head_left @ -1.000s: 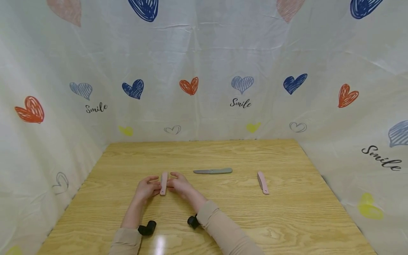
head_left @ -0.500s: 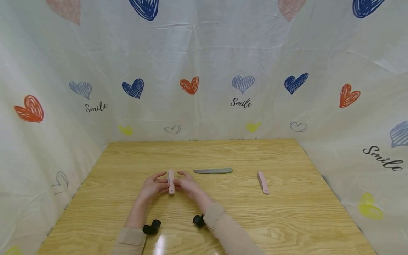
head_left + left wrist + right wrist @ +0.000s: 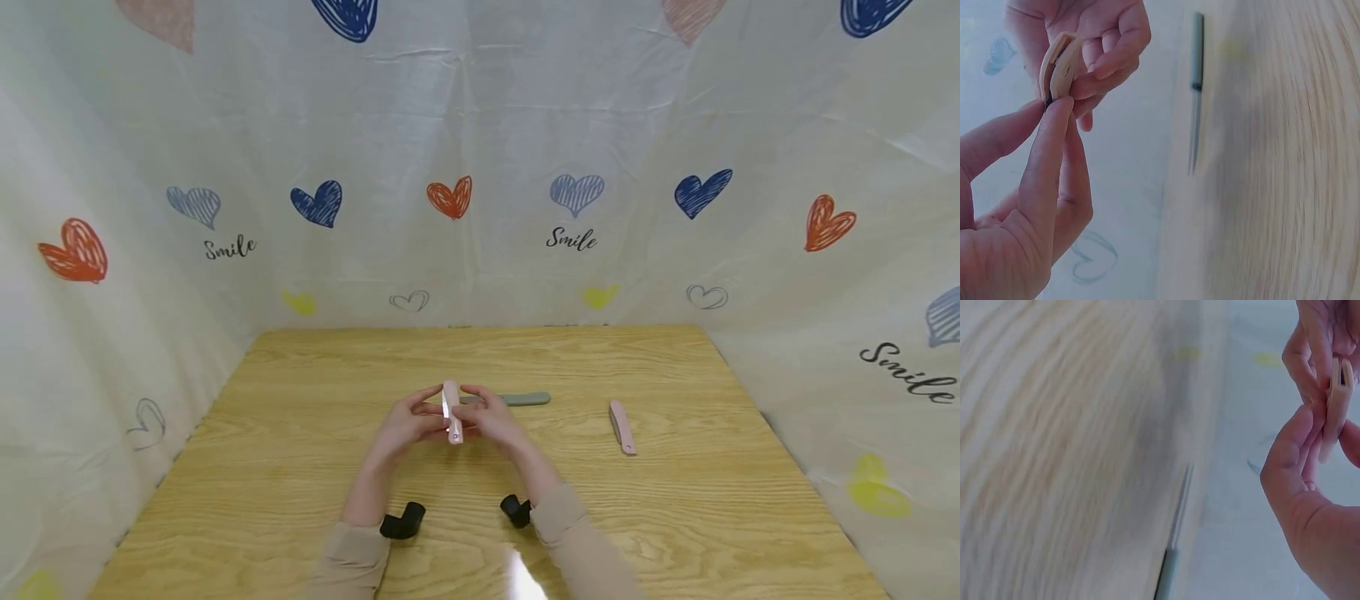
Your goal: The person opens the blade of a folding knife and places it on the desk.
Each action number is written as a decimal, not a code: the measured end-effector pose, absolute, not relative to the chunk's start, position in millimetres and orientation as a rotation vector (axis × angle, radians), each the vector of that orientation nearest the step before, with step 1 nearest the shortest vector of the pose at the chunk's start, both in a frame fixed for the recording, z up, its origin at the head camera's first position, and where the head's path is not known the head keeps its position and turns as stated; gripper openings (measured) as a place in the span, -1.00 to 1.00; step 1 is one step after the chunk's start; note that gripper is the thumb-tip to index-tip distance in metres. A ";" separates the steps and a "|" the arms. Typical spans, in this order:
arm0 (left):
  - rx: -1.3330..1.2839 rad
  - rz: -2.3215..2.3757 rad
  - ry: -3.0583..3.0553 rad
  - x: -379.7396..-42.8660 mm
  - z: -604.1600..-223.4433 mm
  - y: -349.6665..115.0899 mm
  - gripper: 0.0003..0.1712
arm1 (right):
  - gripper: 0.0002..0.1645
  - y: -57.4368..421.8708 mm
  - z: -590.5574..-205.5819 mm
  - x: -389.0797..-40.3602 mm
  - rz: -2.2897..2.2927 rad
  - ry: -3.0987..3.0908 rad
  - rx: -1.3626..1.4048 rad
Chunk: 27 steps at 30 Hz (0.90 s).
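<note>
Looks like a sheeted-off table nook tbh, wood-grain tabletop under my right hand, heart-and-"Smile" sheet beyond it and round both sides.

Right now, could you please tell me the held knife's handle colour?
The handle is pink, clearest in the head view.

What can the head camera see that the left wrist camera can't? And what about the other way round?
Only the head view: the second pink knife lying on the table, the sleeves, and the word "Smile".

Only the left wrist view: the blade of the green knife uncovered; from the head, the right hand blocks part of it.

Both: the held pink knife, the left hand and right hand, the green handle, the table, and hearts on the backdrop.
</note>
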<state>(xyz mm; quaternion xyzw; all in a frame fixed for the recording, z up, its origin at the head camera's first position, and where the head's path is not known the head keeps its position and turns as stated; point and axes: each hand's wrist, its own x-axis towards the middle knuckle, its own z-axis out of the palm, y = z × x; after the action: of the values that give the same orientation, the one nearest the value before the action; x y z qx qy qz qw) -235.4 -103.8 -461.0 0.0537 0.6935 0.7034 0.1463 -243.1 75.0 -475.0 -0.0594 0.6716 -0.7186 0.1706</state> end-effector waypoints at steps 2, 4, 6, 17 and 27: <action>0.173 2.032 1.969 -235.8 -459.8 -95.4 -0.29 | -0.27 86.4 -470.8 -240.5 -2.034 1.911 -0.180; 0.198 2.039 1.940 -236.0 -459.3 -87.2 -0.30 | -0.27 96.7 -467.5 -237.7 -2.025 1.918 -0.183; 0.209 2.045 1.921 -236.2 -460.1 -79.5 -0.32 | -0.26 105.7 -464.7 -234.4 -2.025 1.925 -0.187; 0.225 2.092 1.908 -229.4 -458.7 -46.3 -0.37 | -0.22 143.0 -462.7 -223.9 -1.993 1.905 -0.289; 0.236 2.086 1.954 -224.6 -464.2 -33.1 -0.49 | -0.30 149.8 -469.9 -223.4 -1.967 1.998 -0.257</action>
<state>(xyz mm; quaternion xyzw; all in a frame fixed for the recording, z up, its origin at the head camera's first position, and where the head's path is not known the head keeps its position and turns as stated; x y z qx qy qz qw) -224.6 -33.1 -464.2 0.0817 0.6751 0.7205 0.1363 -223.4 149.8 -469.9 -0.0900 0.7003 -0.6893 0.1621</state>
